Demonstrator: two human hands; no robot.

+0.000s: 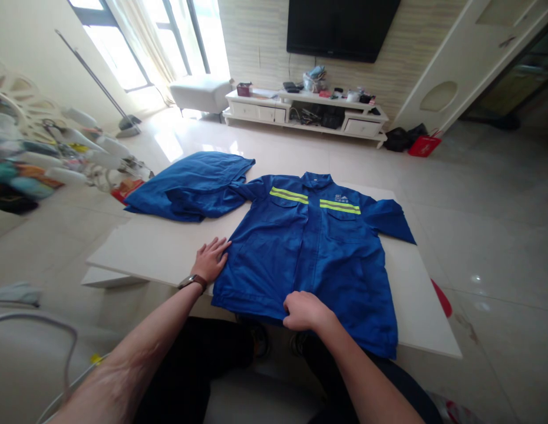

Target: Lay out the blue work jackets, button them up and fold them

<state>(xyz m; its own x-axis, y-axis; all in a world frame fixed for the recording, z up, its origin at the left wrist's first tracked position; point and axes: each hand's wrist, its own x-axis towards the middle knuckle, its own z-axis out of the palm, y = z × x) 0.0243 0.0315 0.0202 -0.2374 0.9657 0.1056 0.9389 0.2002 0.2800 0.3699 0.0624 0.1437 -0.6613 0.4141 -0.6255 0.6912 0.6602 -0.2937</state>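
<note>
One blue jacket point(300, 250), likely soft and light, best held by its hem point(251, 305). Right hand point(306, 311) grips hem at six o'clock; left hand point(211, 259) lies spread at nine

Free white table point(154, 247) left of left hand point(211, 259); bunched garment point(194, 184) as barrier beyond

White surface point(159, 250), flat, bare along its near-left side. Blue jacket point(274, 247) lies front up, collar point(317, 180) toward far side, hem point(371, 344) slightly past near edge. Rumpled blue cloth point(198, 179) at far left, meeting one jacket sleeve point(253, 187).
</note>
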